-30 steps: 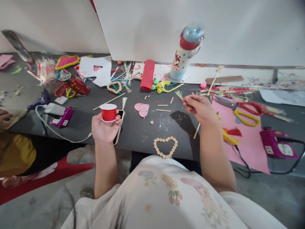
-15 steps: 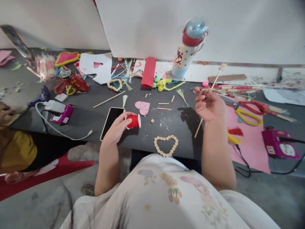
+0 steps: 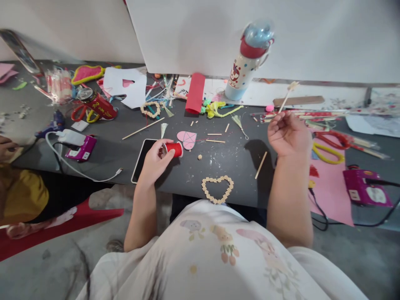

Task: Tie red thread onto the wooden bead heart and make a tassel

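Observation:
My left hand [image 3: 153,166] is closed around a spool of red thread [image 3: 176,149], held sideways above a phone [image 3: 141,160]. A faint red strand runs from the spool towards my right hand [image 3: 288,135], whose curled fingers pinch the thread; its end is hidden. Behind that hand a long thin stick [image 3: 261,164] with a pale tip shows above and below it. A pink paper heart [image 3: 187,139] with dark lines across it lies just right of the spool. Nearer to me are a small beige bead cluster [image 3: 199,157] and a heart-shaped ring of beige beads [image 3: 218,202].
A water bottle [image 3: 246,62] stands at the back near a rolled red sheet [image 3: 195,93]. Scissors [image 3: 331,152] lie on pink paper [image 3: 334,191] at right, beside a purple power block [image 3: 367,187]. A drink can [image 3: 98,105] leans at left. Another person's hand [image 3: 8,149] is far left.
My right hand has moved right, away from the spool, and now covers part of the scissors. My left hand has turned the spool slightly and raised it a little.

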